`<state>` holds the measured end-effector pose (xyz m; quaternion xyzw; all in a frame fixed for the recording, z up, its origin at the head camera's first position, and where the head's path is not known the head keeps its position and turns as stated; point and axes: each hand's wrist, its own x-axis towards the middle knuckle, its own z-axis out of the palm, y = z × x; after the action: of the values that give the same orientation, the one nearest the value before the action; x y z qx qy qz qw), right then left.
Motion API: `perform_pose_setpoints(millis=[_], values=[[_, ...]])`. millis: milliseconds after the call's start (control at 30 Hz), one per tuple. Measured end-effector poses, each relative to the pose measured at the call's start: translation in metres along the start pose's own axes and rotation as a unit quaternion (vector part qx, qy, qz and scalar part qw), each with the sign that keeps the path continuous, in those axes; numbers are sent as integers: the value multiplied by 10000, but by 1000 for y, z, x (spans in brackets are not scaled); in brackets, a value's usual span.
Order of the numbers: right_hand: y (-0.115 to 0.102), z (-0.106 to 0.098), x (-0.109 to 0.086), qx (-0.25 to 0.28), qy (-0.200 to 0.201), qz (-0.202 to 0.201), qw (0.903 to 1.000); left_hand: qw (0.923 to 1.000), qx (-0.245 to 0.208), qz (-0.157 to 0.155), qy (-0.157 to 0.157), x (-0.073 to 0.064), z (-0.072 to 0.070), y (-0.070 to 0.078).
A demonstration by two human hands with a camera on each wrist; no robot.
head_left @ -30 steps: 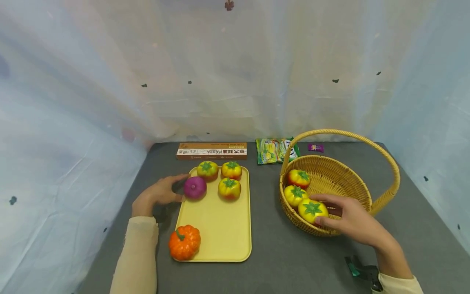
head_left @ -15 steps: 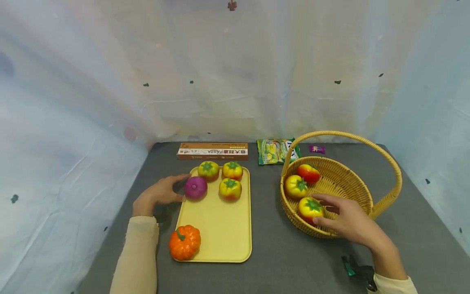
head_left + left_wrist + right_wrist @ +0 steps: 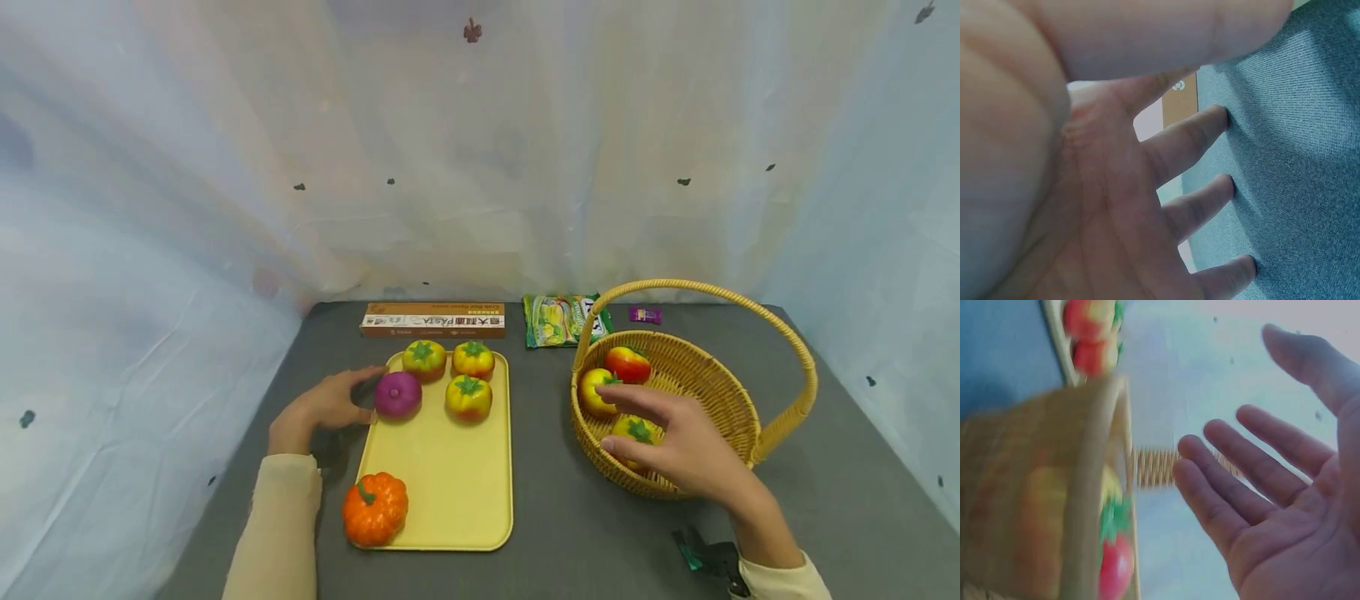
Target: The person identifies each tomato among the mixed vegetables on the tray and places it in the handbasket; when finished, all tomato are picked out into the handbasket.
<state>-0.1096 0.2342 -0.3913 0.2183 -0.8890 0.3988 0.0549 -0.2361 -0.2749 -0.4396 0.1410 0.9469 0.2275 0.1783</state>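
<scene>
My right hand [image 3: 686, 442] hovers over the near side of a wicker basket [image 3: 701, 375], fingers straight and apart, holding nothing. Under it lies a yellow-red persimmon [image 3: 637, 430], partly hidden by the hand. Two more lie in the basket: a yellow persimmon [image 3: 597, 394] by the left wall and a redder persimmon [image 3: 628, 365] behind it. At the left edge of a yellow tray [image 3: 457, 492], my left hand [image 3: 330, 406] spreads its fingers beside a purple onion-like vegetable [image 3: 398, 395]. Its fingertips [image 3: 1225, 186] rest on the grey cloth in the left wrist view.
Several other items share the tray: persimmons [image 3: 468, 398] at its far end and an orange pumpkin [image 3: 376, 509] at its near left corner. Behind stand a pasta box [image 3: 432, 320], a green snack bag [image 3: 558, 320] and a small purple packet [image 3: 645, 315]. The basket's tall handle [image 3: 795, 350] arches overhead.
My right hand has let go of the near persimmon in the basket and risen up and left from it. The basket's persimmons have rolled and settled. My left hand has stayed put.
</scene>
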Motion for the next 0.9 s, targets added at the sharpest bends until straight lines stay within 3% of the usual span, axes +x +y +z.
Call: perform_pose_setpoints(millis=[167, 433, 633, 900], values=[[-13, 24, 26, 643, -217, -181, 9975, 10000, -27, 25, -2, 0, 1, -1], [-32, 75, 68, 1764, -451, -274, 9829, 10000, -22, 2, 4, -2, 0, -4], [-29, 106, 90, 1628, -419, -173, 9856, 10000, -44, 7, -20, -4, 1, -4], [-16, 131, 108, 1275, -336, 401, 9905, 10000, -34, 15, 3, -1, 3, -4]])
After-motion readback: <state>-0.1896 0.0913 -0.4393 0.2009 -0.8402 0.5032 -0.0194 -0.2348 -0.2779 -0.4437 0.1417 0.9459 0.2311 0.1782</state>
